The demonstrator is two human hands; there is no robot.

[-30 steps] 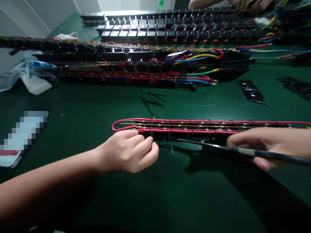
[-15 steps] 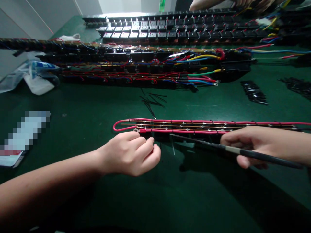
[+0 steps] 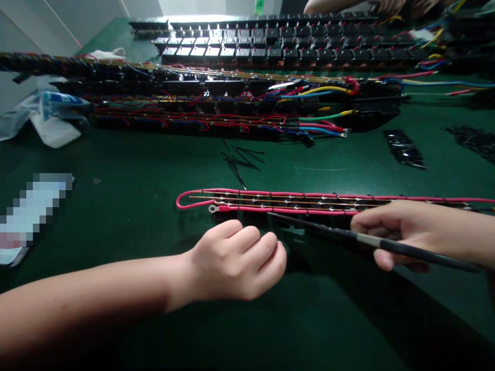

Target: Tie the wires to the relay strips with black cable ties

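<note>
A long black strip of electrical parts (image 3: 266, 200) lies across the table, with brass-coloured rods along it. A red cable (image 3: 328, 195), held by small black ties, runs along both edges and loops round the left end. At that end, its ring terminal (image 3: 212, 208) sticks out. My left hand (image 3: 242, 260) is closed in a fist just in front of the strip, apart from it; its fingertips are hidden. My right hand (image 3: 398, 234) grips a slim black pointed tool (image 3: 421, 251) with a pale band. The tool's tip is beside the strip's near edge.
Loose black cable ties (image 3: 242, 159) lie behind the strip, with a bundle of ties (image 3: 404, 149) and a dark pile (image 3: 474, 140) at right. Wired strips (image 3: 232, 123) fill the back. A plastic bag (image 3: 58, 121) and a phone-like object (image 3: 34, 219) are at left. Another person's arm (image 3: 332, 6) shows behind.
My left hand has moved right and toward me, off the strip's left end, uncovering the ring terminal. A thin pale strand by the near edge no longer shows. My right hand has barely moved.
</note>
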